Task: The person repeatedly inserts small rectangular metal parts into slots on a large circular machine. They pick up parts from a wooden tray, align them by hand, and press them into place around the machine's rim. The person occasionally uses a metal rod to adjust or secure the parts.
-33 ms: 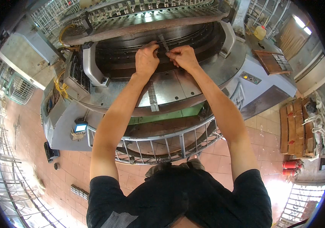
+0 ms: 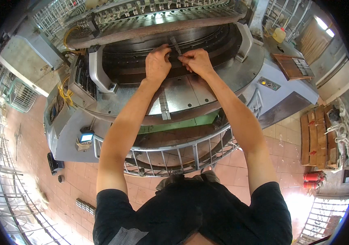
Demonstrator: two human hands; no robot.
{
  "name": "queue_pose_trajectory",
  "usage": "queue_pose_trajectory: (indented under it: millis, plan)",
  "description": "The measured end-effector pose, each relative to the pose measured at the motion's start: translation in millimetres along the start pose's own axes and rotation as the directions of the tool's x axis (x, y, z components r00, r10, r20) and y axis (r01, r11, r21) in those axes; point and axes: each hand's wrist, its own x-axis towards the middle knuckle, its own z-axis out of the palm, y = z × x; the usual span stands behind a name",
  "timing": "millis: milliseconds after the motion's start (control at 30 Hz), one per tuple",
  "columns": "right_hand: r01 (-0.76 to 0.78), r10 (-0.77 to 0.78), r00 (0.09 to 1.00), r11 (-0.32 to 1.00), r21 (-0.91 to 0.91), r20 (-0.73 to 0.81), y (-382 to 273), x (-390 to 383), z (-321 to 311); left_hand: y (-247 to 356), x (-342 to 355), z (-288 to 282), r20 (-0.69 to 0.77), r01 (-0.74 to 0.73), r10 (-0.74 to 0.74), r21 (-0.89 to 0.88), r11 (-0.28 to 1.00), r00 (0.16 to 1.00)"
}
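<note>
Both my hands reach over the metal ledge into the dark curved opening of a large circular knitting machine (image 2: 199,92). My right hand (image 2: 199,62) is closed in a pinch at the lower end of a narrow grey metal strip (image 2: 174,43), which stands tilted against the inner wall. Just left of it my left hand (image 2: 158,64) is closed, fingers curled inward; what they hold, if anything, is hidden. Below the hands, a row of small metal blocks (image 2: 164,107) lies across the ledge, beside my left forearm.
A curved metal railing (image 2: 195,157) runs between me and the machine. Silver brackets (image 2: 100,69) flank the opening. On the right sit a brown board with metal pieces (image 2: 291,65) and a yellow jug (image 2: 279,35). Wooden pallets (image 2: 315,134) and red cylinders (image 2: 313,177) stand at the far right.
</note>
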Motion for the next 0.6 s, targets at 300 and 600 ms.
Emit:
queue_pose_trajectory:
  millis: [300,600]
  plan:
    - [-0.015,0.015,1.0,0.999,-0.03,-0.006,-4.4,-1.5,-0.6,0.1,-0.2,1.4,0.018,-0.016,0.016,-0.002,1.0,1.0]
    - [-0.018,0.017,1.0,1.0,-0.02,-0.011,-4.4,-2.1,-0.6,5.6,1.2,-3.0,0.049,-0.052,0.053,-0.013,0.999,0.997]
